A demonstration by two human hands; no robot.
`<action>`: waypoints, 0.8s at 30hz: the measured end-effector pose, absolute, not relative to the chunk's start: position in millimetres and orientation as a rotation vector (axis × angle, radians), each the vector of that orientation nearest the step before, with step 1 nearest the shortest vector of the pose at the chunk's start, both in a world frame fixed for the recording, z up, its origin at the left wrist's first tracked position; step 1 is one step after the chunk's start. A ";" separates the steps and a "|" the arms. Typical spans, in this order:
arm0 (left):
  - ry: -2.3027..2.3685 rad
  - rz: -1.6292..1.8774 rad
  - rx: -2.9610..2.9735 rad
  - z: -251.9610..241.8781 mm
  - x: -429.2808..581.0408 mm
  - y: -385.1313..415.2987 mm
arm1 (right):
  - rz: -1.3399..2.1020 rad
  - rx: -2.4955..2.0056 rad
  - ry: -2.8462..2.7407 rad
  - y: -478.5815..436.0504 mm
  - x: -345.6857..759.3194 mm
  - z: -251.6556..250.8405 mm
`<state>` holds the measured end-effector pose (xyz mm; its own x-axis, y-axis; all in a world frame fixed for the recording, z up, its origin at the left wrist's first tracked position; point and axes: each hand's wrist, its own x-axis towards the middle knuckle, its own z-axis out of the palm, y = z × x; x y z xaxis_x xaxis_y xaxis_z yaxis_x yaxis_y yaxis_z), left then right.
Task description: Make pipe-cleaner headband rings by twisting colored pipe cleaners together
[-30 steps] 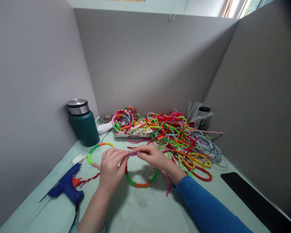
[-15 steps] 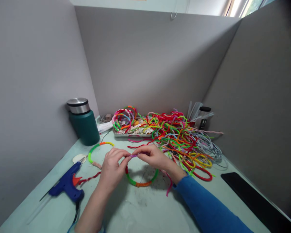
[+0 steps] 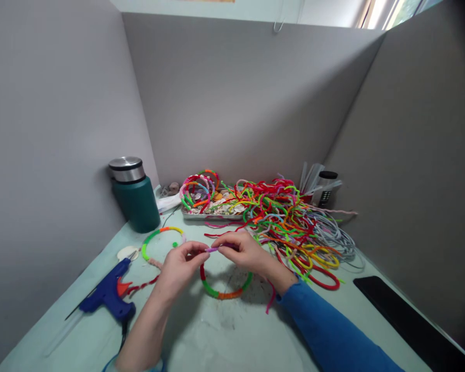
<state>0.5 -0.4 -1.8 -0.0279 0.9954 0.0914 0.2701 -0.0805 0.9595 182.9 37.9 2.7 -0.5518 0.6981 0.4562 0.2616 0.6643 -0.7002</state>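
Both my hands meet above the middle of the table, fingertips a little apart. A short purple pipe cleaner [image 3: 212, 249] shows in the gap; it looks coiled. My left hand [image 3: 183, 264] pinches its left end between thumb and fingers. The other end is held by my right hand [image 3: 245, 251], whose fingers are closed on it. Just below hangs or lies a ring wrapped in red, green and orange [image 3: 229, 295]. Its upper part is hidden behind my hands, so I cannot tell whether the purple piece is wound around it. A pink pipe cleaner [image 3: 270, 299] lies by my right wrist.
To the left are a blue glue gun [image 3: 109, 292], a second multicoloured ring [image 3: 151, 237] and a green bottle [image 3: 135, 201]. Behind stand a metal tray [image 3: 213, 217] with buttons and rings, and a heap of pipe cleaners [image 3: 279, 206]. A black strip [image 3: 395, 305] lies right.
My left hand has shifted slightly left and down, its fingers more bent. More of the purple pipe cleaner and the second ring, with a small green piece, now show.
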 end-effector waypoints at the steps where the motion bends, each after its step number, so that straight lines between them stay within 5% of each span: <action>1: 1.406 1.163 1.463 -1.4 1.0 -0.7 | 0.746 -0.740 -2.126 37.7 182.9 3.0; 24: 1.429 1.169 1.241 -9.7 -4.5 4.9 | 0.792 -1.046 -1.975 46.1 183.7 -6.1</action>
